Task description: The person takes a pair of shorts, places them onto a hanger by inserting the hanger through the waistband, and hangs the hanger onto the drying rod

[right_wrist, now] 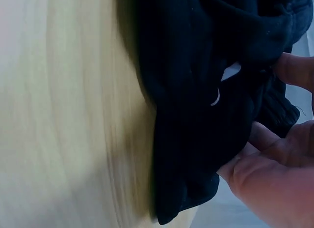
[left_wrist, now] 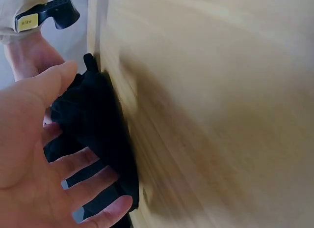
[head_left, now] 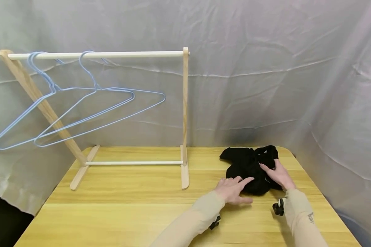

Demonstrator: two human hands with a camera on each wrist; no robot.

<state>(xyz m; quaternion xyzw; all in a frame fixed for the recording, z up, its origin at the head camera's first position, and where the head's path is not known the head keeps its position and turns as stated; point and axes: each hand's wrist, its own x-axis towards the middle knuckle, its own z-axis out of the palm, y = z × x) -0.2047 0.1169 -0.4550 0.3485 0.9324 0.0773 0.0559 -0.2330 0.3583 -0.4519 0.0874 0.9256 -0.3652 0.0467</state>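
A crumpled black garment (head_left: 242, 164) lies in a heap at the far right of the table; its kind is hidden by the folds. Small white bits (right_wrist: 231, 71) show among its folds in the right wrist view. My left hand (head_left: 233, 190) reaches the heap's near left side, fingers spread and fingertips over the cloth. In the left wrist view, those fingers (left_wrist: 91, 188) lie loosely across the dark fabric. At the heap's right side, my right hand (head_left: 281, 175) holds the cloth, with folds between its thumb (right_wrist: 297, 71) and curled fingers.
A wooden rack (head_left: 185, 106) with a white top bar (head_left: 136, 55) stands at the back left of the table (head_left: 126, 219). Several light blue wire hangers (head_left: 96, 91) hang from the bar, towards its left end. Grey curtain (head_left: 250, 68) surrounds the table at the back and sides.
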